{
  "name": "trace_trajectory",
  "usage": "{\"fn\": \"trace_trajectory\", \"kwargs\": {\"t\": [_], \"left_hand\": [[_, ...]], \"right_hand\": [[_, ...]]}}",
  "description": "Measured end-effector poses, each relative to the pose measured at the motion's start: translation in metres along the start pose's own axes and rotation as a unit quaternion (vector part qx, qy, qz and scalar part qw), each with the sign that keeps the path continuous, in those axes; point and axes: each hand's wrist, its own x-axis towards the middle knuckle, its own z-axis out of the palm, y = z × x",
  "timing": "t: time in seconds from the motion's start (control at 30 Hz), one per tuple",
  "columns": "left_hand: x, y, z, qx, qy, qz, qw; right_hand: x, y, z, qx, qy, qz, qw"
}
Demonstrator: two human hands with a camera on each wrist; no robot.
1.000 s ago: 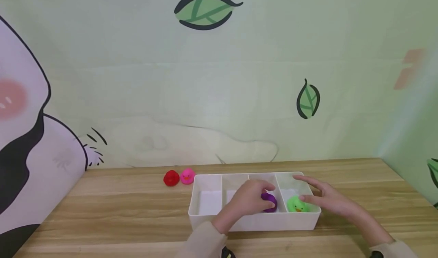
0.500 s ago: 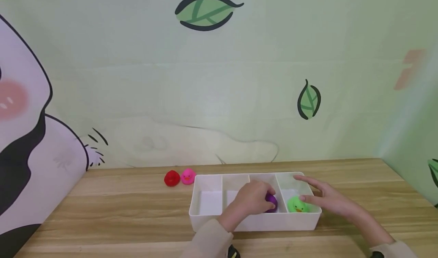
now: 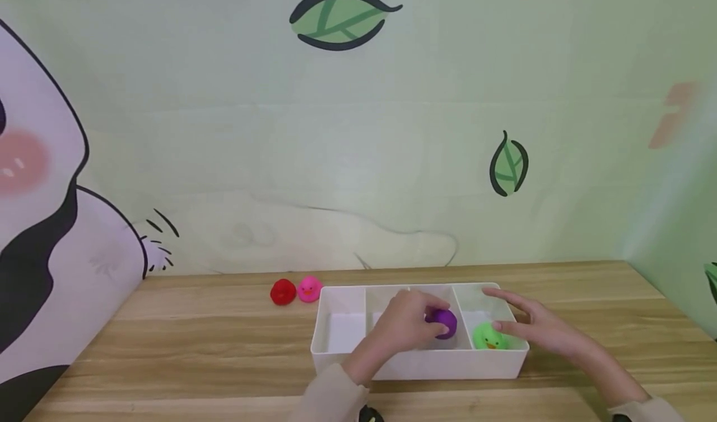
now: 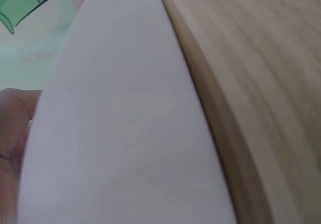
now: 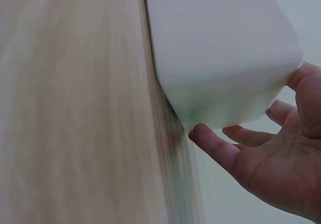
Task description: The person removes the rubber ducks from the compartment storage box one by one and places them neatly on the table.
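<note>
In the head view my left hand (image 3: pixel 404 322) reaches into the third compartment from the left of a white divided box (image 3: pixel 448 366). Thumb and fingers pinch a purple rubber duck (image 3: pixel 445 323), and only its round side shows. My right hand (image 3: pixel 540 325) is at the box's right end with fingers spread, the thumb over a bright green rubber duck (image 3: pixel 489 337) in the rightmost compartment. The right wrist view has several fingers of this hand (image 5: pixel 281 158) along the outside of the box end (image 5: pixel 225 98). From the left wrist, the box's long wall (image 4: pixel 120 113) hides most of the left hand (image 4: pixel 15 128).
A red rubber toy (image 3: pixel 282 292) and a pink rubber duck (image 3: pixel 309 289) sit side by side behind the box's left end. The wooden table (image 3: pixel 196 347) meets a pale green printed backdrop (image 3: pixel 358 129) at its rear edge.
The purple duck has risen slightly inside its compartment, with the left hand still pinching it. My right hand has stayed at the box's end, and the red and pink toys have not moved.
</note>
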Motion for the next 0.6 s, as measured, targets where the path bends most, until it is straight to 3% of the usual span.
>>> {"fn": "trace_trajectory", "kwargs": {"t": [0.27, 0.6], "left_hand": [[-0.011, 0.002, -0.015, -0.048, 0.037, 0.009, 0.9981], [-0.023, -0.007, -0.028, -0.103, 0.079, 0.003, 0.9916]], "right_hand": [[0.000, 0.000, 0.000, -0.001, 0.000, 0.001, 1.000], [0.000, 0.001, 0.000, -0.005, 0.001, -0.001, 1.000]]}}
